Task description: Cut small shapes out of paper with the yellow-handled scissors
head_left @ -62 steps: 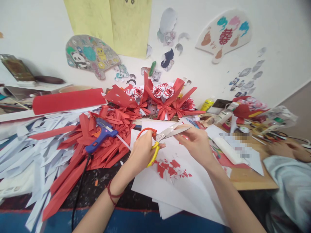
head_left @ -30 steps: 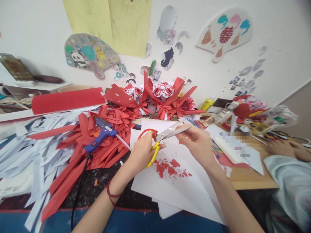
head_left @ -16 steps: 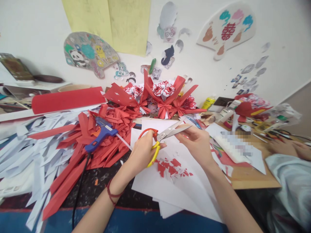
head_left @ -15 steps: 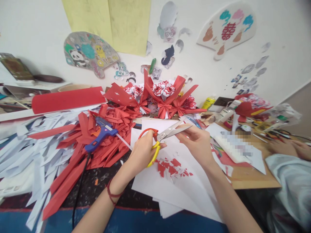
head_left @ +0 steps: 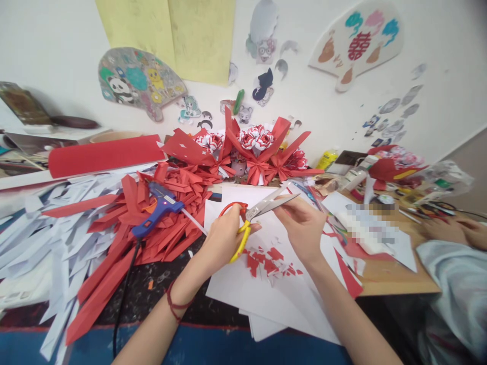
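Note:
My left hand (head_left: 222, 238) is closed around the red and yellow handles of a pair of scissors (head_left: 264, 205). The blades are parted and point right, their tips beside my right hand (head_left: 304, 225). That hand has its thumb and fingers pinched together at the blades; what they hold is mostly hidden. Below both hands, red and white paper scraps (head_left: 270, 263) lie on a white paper sheet (head_left: 236, 291). By my right forearm, a pointed piece of red paper (head_left: 348, 276) shows.
To the left, a blue glue gun (head_left: 160, 208) rests on piled red folded paper strips (head_left: 114, 248), beside white folded strips (head_left: 23, 248). Paper flower bouquets (head_left: 256, 142) stand at the back. At right, another person's hands (head_left: 449, 230) rest on the wooden table (head_left: 391, 284).
My right hand has shifted slightly left and down, and its forearm has moved left, showing more of the red paper beside it. The scissors stay nearly still with their blades parted.

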Demonstrator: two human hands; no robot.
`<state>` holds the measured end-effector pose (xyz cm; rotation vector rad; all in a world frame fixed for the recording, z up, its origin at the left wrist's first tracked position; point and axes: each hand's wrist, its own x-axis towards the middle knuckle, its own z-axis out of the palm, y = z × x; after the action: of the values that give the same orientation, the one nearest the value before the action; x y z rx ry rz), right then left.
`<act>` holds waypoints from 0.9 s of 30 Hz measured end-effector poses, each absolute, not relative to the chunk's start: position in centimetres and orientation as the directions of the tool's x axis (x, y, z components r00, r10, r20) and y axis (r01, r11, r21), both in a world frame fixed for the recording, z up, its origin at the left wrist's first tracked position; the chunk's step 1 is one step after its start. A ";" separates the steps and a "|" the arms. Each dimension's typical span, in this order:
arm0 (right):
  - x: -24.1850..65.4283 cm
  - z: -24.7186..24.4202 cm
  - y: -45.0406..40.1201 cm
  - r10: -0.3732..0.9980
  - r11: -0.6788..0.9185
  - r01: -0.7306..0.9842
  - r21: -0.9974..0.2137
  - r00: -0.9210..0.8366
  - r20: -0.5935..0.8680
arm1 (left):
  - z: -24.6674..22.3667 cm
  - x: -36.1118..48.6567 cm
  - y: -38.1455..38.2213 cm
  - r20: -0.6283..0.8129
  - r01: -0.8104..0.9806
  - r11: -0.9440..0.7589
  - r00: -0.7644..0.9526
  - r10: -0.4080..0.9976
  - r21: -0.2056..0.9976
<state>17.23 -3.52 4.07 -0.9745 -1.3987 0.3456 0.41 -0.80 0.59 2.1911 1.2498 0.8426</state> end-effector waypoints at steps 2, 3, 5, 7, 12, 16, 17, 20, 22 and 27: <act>16.8 3.6 -3.4 0.685 0.606 0.330 -0.724 0.248 0.685 | 0.5 0.4 -0.8 0.271 0.565 -0.472 0.405 0.873 0.677; 16.6 3.4 -3.4 0.664 0.618 0.327 -0.715 0.270 0.697 | 0.5 0.4 -0.9 0.269 0.559 -0.472 0.408 0.872 0.681; 16.2 2.9 -3.3 0.625 0.644 0.314 -0.698 0.310 0.717 | 0.6 0.4 -1.0 0.266 0.553 -0.474 0.416 0.870 0.685; 15.8 2.5 -3.1 0.596 0.654 0.311 -0.689 0.349 0.723 | 0.8 0.4 -1.1 0.259 0.548 -0.477 0.428 0.866 0.687; 15.1 1.6 -3.0 0.524 0.637 0.374 -0.674 0.431 0.735 | 1.2 0.4 -1.3 0.251 0.513 -0.490 0.465 0.849 0.705; 14.6 1.2 -3.1 0.461 0.626 0.430 -0.651 0.469 0.753 | 1.0 0.4 -1.3 0.263 0.467 -0.507 0.492 0.830 0.725; 14.5 1.2 -3.0 0.448 0.619 0.450 -0.644 0.471 0.760 | 0.9 0.4 -1.3 0.263 0.462 -0.507 0.496 0.828 0.727; 14.5 0.9 -2.8 0.390 0.613 0.523 -0.592 0.451 0.803 | 0.7 0.5 -1.2 0.261 0.458 -0.510 0.502 0.824 0.728; 14.5 0.8 -2.6 0.344 0.627 0.557 -0.545 0.429 0.835 | 0.7 0.5 -1.2 0.261 0.456 -0.513 0.508 0.821 0.727; 14.7 0.8 -2.4 0.315 0.629 0.579 -0.518 0.420 0.851 | 0.8 0.4 -1.3 0.267 0.461 -0.525 0.514 0.815 0.715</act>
<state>14.68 -2.43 0.80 -0.9272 -1.1695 -0.1994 0.37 -1.25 0.77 2.1826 1.0373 0.8046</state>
